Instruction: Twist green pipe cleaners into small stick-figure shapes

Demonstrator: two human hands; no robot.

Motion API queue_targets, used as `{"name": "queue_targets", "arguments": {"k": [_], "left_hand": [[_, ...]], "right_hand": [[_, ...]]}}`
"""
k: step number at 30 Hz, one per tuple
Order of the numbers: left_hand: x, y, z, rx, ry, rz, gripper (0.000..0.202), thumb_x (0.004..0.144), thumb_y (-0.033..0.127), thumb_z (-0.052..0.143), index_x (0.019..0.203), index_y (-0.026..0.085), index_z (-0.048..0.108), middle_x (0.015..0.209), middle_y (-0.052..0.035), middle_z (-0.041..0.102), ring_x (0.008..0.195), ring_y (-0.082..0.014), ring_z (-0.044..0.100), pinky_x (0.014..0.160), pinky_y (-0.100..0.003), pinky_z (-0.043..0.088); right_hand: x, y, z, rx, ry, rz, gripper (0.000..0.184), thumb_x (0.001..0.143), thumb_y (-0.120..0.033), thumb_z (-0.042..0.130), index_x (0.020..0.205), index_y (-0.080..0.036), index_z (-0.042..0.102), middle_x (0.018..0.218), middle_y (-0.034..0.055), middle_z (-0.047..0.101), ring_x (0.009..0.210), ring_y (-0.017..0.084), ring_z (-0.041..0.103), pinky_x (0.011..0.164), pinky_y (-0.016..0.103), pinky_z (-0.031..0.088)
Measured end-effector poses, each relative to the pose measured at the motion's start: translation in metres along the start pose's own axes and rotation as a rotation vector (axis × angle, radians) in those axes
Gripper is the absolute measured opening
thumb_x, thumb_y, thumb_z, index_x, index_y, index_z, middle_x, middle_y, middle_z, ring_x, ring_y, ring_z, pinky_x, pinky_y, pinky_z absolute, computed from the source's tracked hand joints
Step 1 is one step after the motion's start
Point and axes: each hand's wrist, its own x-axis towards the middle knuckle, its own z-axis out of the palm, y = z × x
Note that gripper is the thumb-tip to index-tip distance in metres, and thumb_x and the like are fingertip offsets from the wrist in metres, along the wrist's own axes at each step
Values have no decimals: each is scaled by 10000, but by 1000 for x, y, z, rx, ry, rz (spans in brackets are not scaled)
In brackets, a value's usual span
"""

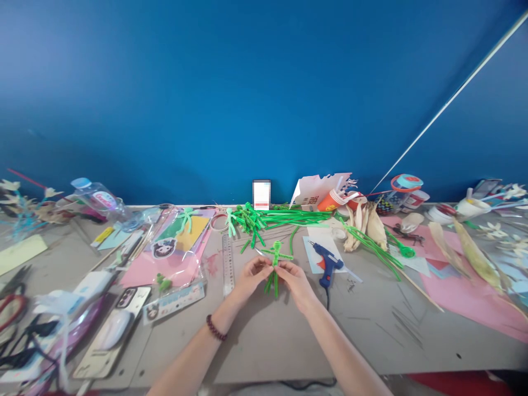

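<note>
Between my hands, over the middle of the table, is a small figure of bright green pipe cleaners [276,251], with a round top, side arms and several strands hanging below. My left hand [254,274] pinches it from the left, fingers closed on its middle. From the right, my right hand [293,280] grips the same spot, thumb and fingertips pressed together. Just beyond lies a heap of green pipe cleaners [248,219], with long green stems [295,218] running right. Close to my right hand rests a blue hot glue gun [329,264]. A clear ruler [228,267] lies left of my left hand.
At the left are a phone [126,297] with a white mouse [114,328] on a pale case, a plastic bottle [100,198] and pink paper [142,269]. Paper cups [330,201], dried husks [358,228] and thin wires [406,329] lie to the right. A blue wall [231,99] stands behind.
</note>
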Motion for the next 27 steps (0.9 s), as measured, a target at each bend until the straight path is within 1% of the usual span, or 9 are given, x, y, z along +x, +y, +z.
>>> {"name": "queue_targets", "arguments": {"k": [2, 6, 9, 12, 15, 19, 23, 25, 27], "left_hand": [[1, -1, -1, 24, -15, 15, 271, 635, 335, 743, 765, 149, 596, 716, -17, 602, 656, -123, 545, 629, -249, 424], [0, -3, -1, 181, -7, 28, 238, 663, 328, 696, 771, 144, 591, 707, -28, 606, 655, -139, 555, 633, -267, 431], [-2, -2, 0, 347, 37, 105, 173, 692, 293, 644, 779, 148, 605, 710, -26, 610, 666, -145, 554, 657, -277, 438], [-4, 0, 2, 461, 52, 190, 123, 712, 253, 605, 779, 150, 603, 724, -31, 611, 690, -153, 556, 678, -283, 445], [-4, 0, 2, 517, 50, 228, 102, 733, 233, 584, 791, 150, 598, 761, -42, 608, 707, -155, 561, 675, -279, 449], [-4, 0, 2, 595, 61, 265, 79, 753, 213, 564, 763, 151, 613, 765, -43, 599, 672, -143, 543, 621, -258, 431], [-7, 4, 5, 694, 93, 335, 61, 757, 179, 556, 717, 162, 598, 729, -28, 587, 675, -142, 533, 609, -251, 414], [-9, 5, 6, 712, 96, 386, 73, 775, 184, 547, 715, 168, 584, 740, -26, 588, 695, -144, 544, 627, -255, 426], [-11, 4, 5, 721, 87, 446, 81, 810, 205, 524, 777, 178, 593, 790, -37, 607, 755, -155, 566, 682, -274, 448]], "right_hand": [[1, 0, -1, 17, 47, -8, 241, 616, -332, 761, 725, -159, 634, 670, -9, 606, 566, 91, 533, 555, 201, 432], [2, 2, 0, 85, 49, 6, 249, 595, -315, 780, 720, -169, 622, 669, -21, 603, 572, 93, 544, 563, 208, 449], [2, 4, 2, 100, 67, -5, 278, 573, -318, 792, 745, -167, 634, 716, -1, 628, 630, 124, 576, 606, 243, 480], [2, 5, 3, 87, 70, -16, 293, 566, -320, 795, 762, -165, 642, 733, 10, 639, 655, 139, 590, 635, 265, 492], [3, 4, 1, 70, 84, -9, 278, 554, -311, 801, 720, -160, 637, 719, 0, 630, 651, 133, 589, 634, 262, 492], [4, 6, 0, 69, 97, -19, 250, 549, -291, 804, 684, -155, 644, 700, -8, 623, 661, 129, 587, 662, 274, 501], [3, 9, 1, 98, 79, -35, 266, 580, -294, 791, 782, -155, 689, 748, 17, 656, 716, 148, 599, 712, 302, 502], [2, 8, 3, 115, 82, -33, 276, 589, -310, 785, 797, -150, 700, 749, 28, 661, 702, 151, 595, 688, 306, 501], [2, 7, 4, 125, 110, -34, 269, 568, -311, 795, 758, -143, 707, 728, 33, 660, 663, 143, 584, 641, 289, 493]]}}
